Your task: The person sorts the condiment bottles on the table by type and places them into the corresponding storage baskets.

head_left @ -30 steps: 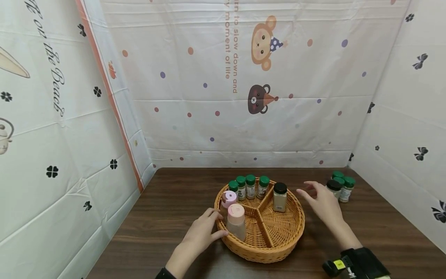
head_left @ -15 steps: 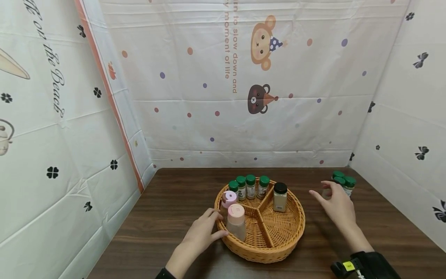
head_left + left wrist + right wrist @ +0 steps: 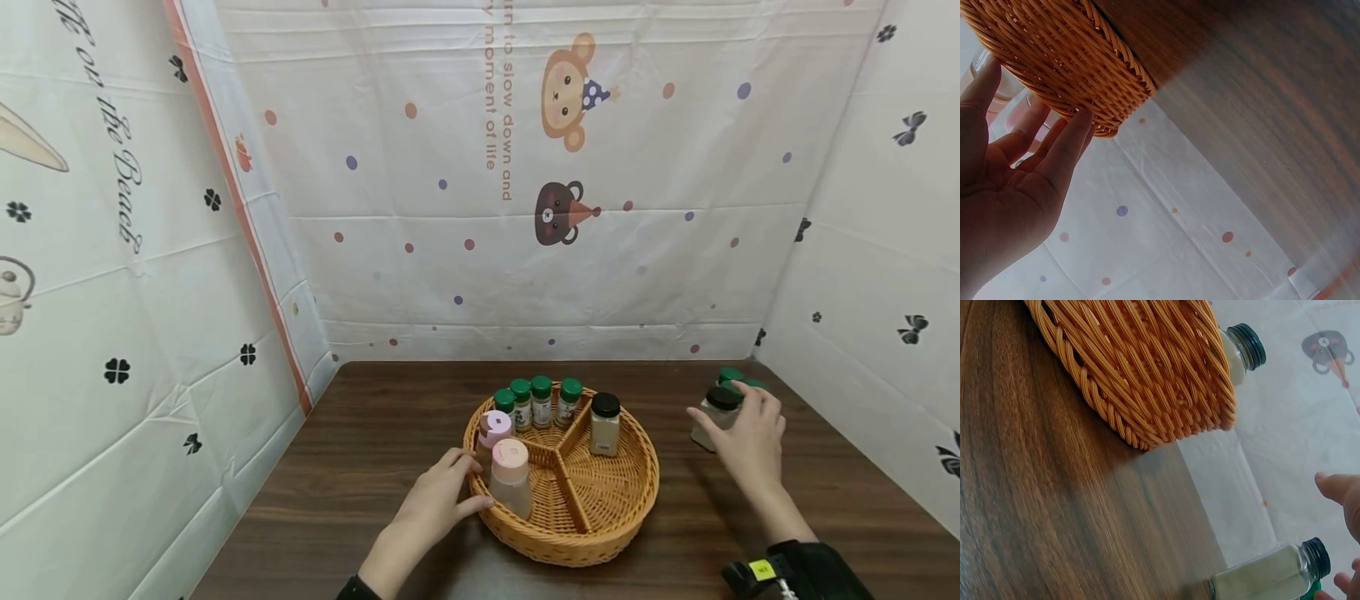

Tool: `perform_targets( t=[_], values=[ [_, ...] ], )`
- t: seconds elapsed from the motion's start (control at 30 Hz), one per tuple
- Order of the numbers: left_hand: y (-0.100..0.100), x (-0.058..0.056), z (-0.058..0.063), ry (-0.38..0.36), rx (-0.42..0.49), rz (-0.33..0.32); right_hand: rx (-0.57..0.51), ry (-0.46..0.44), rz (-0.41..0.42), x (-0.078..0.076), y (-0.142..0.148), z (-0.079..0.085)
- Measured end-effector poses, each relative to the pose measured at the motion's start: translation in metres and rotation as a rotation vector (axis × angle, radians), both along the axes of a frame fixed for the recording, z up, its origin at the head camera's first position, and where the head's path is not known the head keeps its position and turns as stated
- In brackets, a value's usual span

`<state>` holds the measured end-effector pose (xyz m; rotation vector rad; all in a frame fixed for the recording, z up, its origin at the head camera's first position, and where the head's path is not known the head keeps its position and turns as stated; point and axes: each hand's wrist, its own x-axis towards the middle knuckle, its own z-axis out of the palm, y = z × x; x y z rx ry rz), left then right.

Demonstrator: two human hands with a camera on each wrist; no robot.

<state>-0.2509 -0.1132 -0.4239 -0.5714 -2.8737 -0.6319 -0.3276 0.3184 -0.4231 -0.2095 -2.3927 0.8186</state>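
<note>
There it was, a black-capped jar, closed, on the right!
Upright it stood, see-through and pale inside; apart from it, left and nearer, sat the round, honey-brown wicker basket, level, split three ways.

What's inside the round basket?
The basket holds four green-capped jars, one black-capped jar, a purple-capped bottle and a pink-capped bottle. Whatever lies beneath them is hidden.

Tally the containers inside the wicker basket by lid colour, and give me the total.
Green-lidded jars: 4
Black-lidded jar: 1
Lilac-lidded bottle: 1
Pink-lidded bottle: 1
Total in the wicker basket: 7
</note>
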Motion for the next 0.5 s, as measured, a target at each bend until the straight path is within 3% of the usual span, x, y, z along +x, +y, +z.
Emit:
perform_targets(
  t=[0.17,0.5],
  values=[
    [0.0006,-0.0003,-0.0009,0.004,-0.002,0.003,0.001,-0.033,0.005,-0.0021,0.0053,-0.0019],
    [-0.0002,0.0007,-0.0001,0.011,-0.005,0.006,0.109,-0.122,0.064,-0.0046,0.0107,-0.0094]
  ],
)
